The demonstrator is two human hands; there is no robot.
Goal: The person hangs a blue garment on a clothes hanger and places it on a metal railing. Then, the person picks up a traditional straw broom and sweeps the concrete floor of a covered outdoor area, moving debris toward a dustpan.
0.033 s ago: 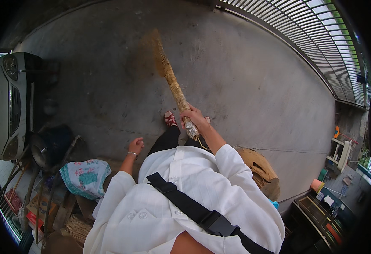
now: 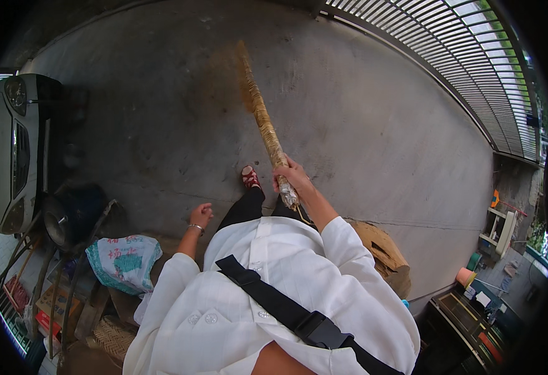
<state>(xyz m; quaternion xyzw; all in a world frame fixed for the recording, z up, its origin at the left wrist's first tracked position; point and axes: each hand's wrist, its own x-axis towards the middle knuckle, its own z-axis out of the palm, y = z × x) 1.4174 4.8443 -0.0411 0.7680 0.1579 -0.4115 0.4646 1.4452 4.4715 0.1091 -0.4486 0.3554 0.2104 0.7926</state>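
Note:
My right hand point(image 2: 293, 177) is wrapped round the lower part of the handle of a long straw broom point(image 2: 263, 122). Silvery wrapping covers the handle end, and a thin cord dangles from it. The broom slants away and slightly left over the grey concrete floor point(image 2: 361, 119); its brown far end is smeared by motion. Beside my left thigh, my left hand point(image 2: 201, 216) hangs with its fingers curled in and nothing in them. A bracelet circles that wrist. One red sandal point(image 2: 249, 177) shows in front of me.
A silver car point(image 2: 11, 156) is parked at the left. Nearer stand a dark drum point(image 2: 64, 219) on a metal frame and a white-and-green sack point(image 2: 124, 259). A log point(image 2: 383, 256) lies close on my right. A barred gate point(image 2: 461, 69) runs along the far right.
The broom has swung a little to the right, my right hand moving with it. My left hand stays in place.

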